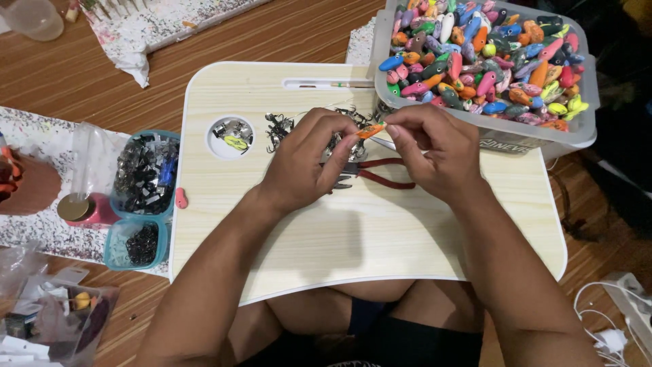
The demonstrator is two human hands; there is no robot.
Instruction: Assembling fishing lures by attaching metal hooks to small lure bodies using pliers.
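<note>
Fitting hardware onto a small orange plastic fishing lure (371, 130).
Pinched between left hand (302, 160) and right hand (435, 146) fingers at frame centre; red-handled pliers (380, 175) probably needed next.

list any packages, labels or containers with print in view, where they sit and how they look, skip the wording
Grey plastic bin: top right on the lap desk's corner, rectangular, pale lettering on its front wall, full of many-coloured fish-shaped lures.
Clear plastic bag: left of the desk, upright, see-through, unprinted.
Clear packets: bottom left, crumpled, small parts inside.
Teal tubs: left edge of the desk, holding dark metal bits, no label.
</note>
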